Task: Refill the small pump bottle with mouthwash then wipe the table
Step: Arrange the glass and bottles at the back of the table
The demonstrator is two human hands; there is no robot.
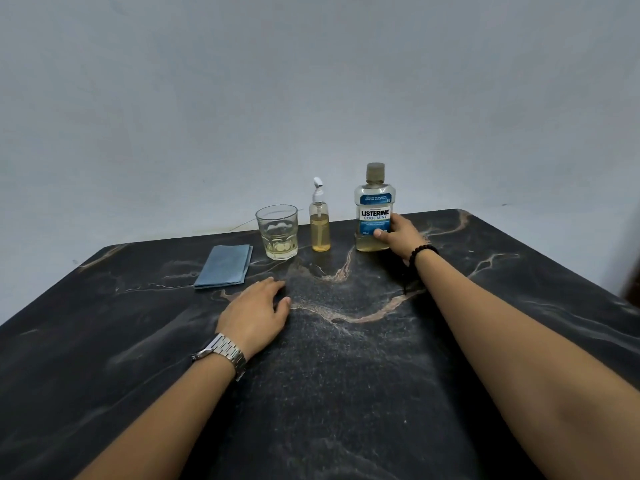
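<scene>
The clear plastic mouthwash bottle with pale yellow liquid [374,209] carries a blue and white label [375,213] reading "LISTERINE" in bold dark letters, with "COOL MINT" just beneath it. The smaller lines of print above and below these words are too blurred to read.

You see a dark marble-look table [346,375], clear plastic mouthwash bottle [374,209], faceted glass tumbler [277,232], matt blue cloth [224,266].

The dark marble table [450,358] (pale-veined) bears cloth [224,266], glass [277,232], pump bottle [320,223], mouthwash bottle [374,209].
</scene>
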